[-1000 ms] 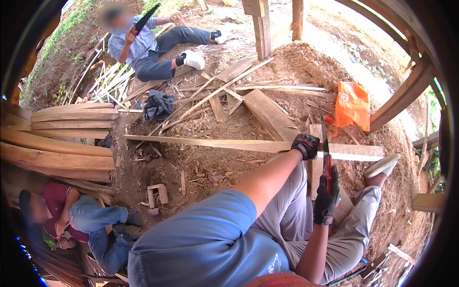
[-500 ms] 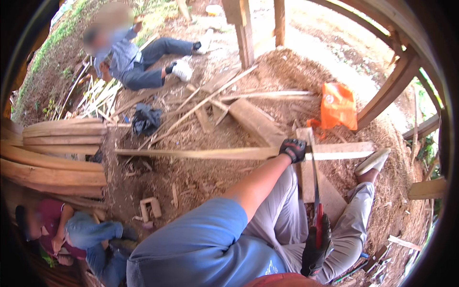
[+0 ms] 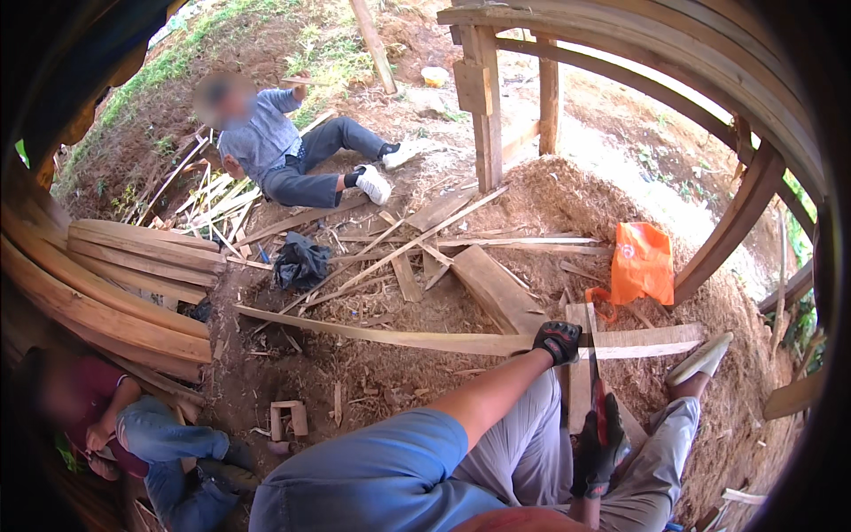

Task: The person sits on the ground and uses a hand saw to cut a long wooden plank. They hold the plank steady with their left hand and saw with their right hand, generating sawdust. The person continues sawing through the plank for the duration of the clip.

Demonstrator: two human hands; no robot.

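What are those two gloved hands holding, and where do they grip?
The right hand grips a handsaw by its red handle, blade across the long plank. The left hand presses on that plank beside the blade.

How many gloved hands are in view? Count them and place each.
2. The left hand presses on the long plank. The right hand, nearer the knees, grips a saw. Other people's hands look bare.

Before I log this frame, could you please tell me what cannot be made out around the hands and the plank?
- Head view: the saw teeth and cut line are too thin to see.
- The right hand glove hides the saw's handle.
- The left hand covers the plank beneath it.
- The person's legs hide the plank's support.
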